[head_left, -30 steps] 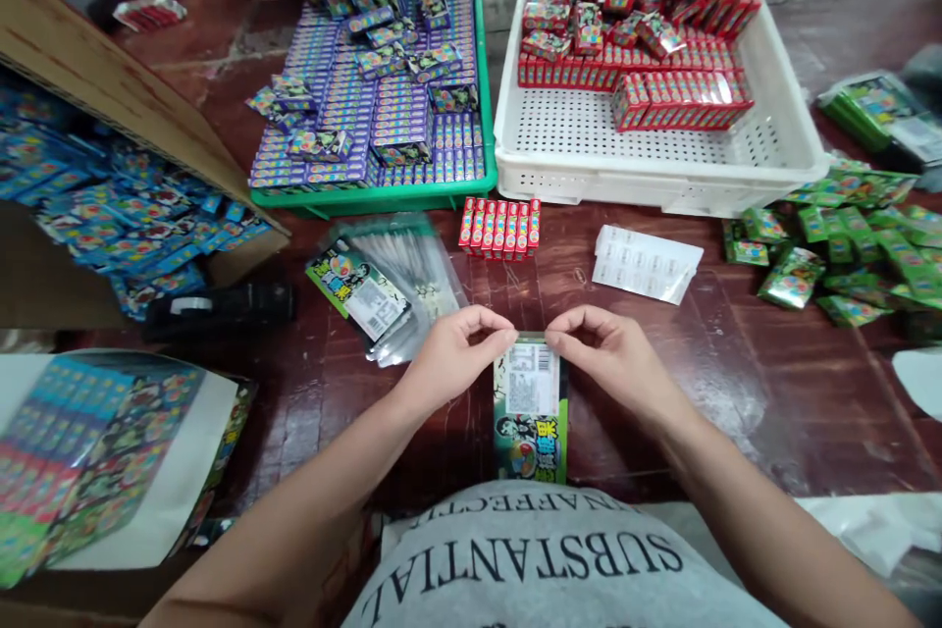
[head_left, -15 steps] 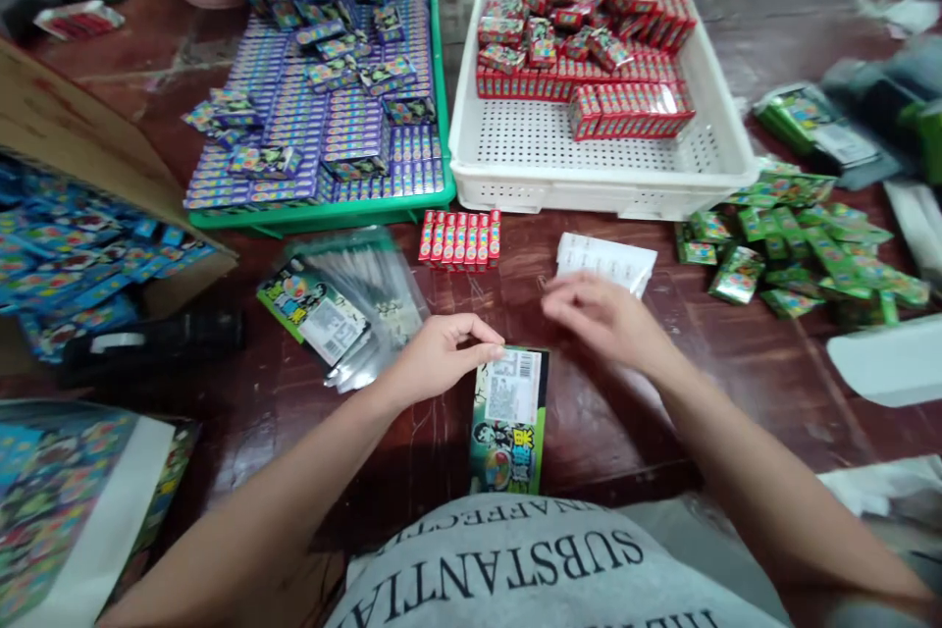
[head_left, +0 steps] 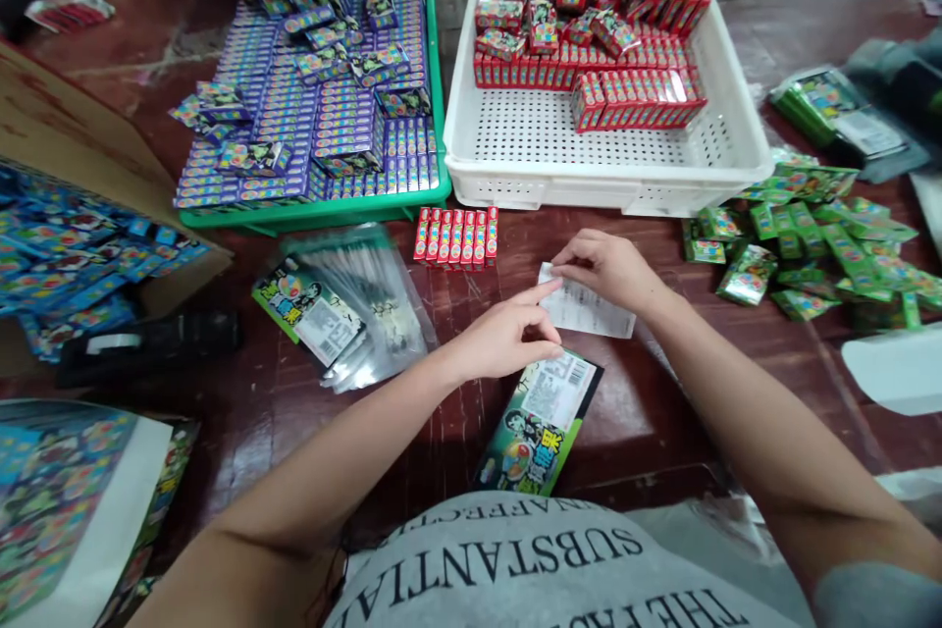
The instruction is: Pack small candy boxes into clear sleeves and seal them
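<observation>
My right hand [head_left: 607, 267] pinches the top edge of a white sticker sheet [head_left: 589, 310] lying on the dark wooden table. My left hand [head_left: 511, 339] rests its fingertips on the sheet's left corner, fingers curled together. Just below my left hand a green printed packet [head_left: 537, 422] lies tilted on the table near my body, with a white barcode label at its top. A row of red candy boxes [head_left: 456, 235] stands just beyond both hands.
A green tray of purple boxes [head_left: 324, 88] and a white crate [head_left: 610, 172] with red boxes sit at the back. Loose green packs [head_left: 802, 235] lie right. Clear bags and a packet [head_left: 345, 304] lie left, by a black tape dispenser [head_left: 147, 343] and a cardboard box of blue packs [head_left: 74, 245].
My right hand left the packet and took the sticker sheet, pulling it nearer. My left hand moved from the packet's top to the sheet's corner. The packet now lies tilted.
</observation>
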`<state>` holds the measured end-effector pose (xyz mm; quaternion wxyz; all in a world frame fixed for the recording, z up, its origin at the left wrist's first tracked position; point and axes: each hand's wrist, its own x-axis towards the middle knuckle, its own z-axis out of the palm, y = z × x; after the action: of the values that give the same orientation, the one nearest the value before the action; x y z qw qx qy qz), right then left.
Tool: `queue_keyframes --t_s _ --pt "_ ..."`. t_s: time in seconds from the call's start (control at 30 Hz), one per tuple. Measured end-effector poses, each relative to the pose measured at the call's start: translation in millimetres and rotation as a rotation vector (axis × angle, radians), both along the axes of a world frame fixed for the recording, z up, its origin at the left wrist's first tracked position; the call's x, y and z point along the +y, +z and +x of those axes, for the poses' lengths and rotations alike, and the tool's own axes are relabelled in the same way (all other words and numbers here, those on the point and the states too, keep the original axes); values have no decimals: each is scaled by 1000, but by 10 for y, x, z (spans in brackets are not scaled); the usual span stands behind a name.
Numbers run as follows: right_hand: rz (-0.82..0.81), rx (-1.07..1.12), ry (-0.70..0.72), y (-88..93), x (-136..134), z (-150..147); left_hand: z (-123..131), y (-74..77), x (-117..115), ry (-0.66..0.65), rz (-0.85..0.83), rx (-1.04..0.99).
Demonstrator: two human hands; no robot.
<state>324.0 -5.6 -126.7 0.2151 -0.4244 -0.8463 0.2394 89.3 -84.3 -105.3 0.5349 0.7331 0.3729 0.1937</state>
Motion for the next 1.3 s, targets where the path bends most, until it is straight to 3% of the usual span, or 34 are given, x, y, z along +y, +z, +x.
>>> queue_keyframes --t_s 0.17,0.33,0.43,0.6,0.73,0.8,0.9,1.0,1.07,1.13,1.2,1.3 --pt "228 -128 59 -102 -98 56 86 -136 44 47 -21 100" --pt "326 -87 69 -189 -187 157 74 -120 19 47 -14 115" --pt "464 -170 75 -225 -204 186 66 -89 -17 60 -3 134" --pt "641 -335 183 -201 -224 221 72 -80 -15 45 88 117" --pt "658 -366 314 -115 -292 229 97 -123 82 3 31 147" --pt "561 -290 297 -27 -342 214 114 -135 122 -12 4 162" --pt "259 16 109 196 -448 182 105 -97 93 -6 8 178" --pt "-240 327 -92 466 -594 141 0 -4 -61 74 59 159" --pt "-581 385 -118 603 -691 88 -116 52 -190 158 62 116" --pt "-816 376 -75 670 -766 -3 -228 82 -295 220 12 73" --pt "-927 366 -50 667 -811 -125 -301 89 -363 237 -60 55" --pt "-945 340 -44 597 -847 -309 -328 98 -412 239 -120 75"
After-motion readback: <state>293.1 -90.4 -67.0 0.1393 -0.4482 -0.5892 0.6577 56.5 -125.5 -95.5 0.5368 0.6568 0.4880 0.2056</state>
